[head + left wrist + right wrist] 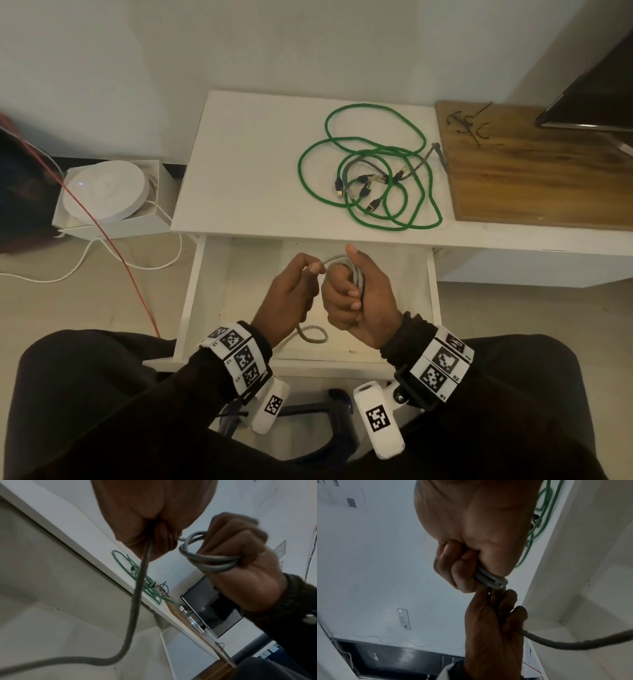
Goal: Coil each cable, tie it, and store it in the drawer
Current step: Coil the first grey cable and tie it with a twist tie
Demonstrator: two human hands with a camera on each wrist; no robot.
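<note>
Over the open white drawer (191,291), both hands hold one grey cable (356,274). My right hand (356,291) grips several coiled loops of it (211,561) in a fist, thumb up. My left hand (294,287) pinches the running strand (142,566) just left of the coil. The loose tail (311,334) hangs down and curls on the drawer floor. A green cable (370,168) lies in loose loops on the white table top (246,154), tangled with a thin grey cable (418,164) and several black plugs.
A wooden board (534,178) with dark twist ties (466,123) sits to the right, under a dark monitor (589,89). At left on the floor, a white round device (106,188) lies in a box, with red and white wires nearby.
</note>
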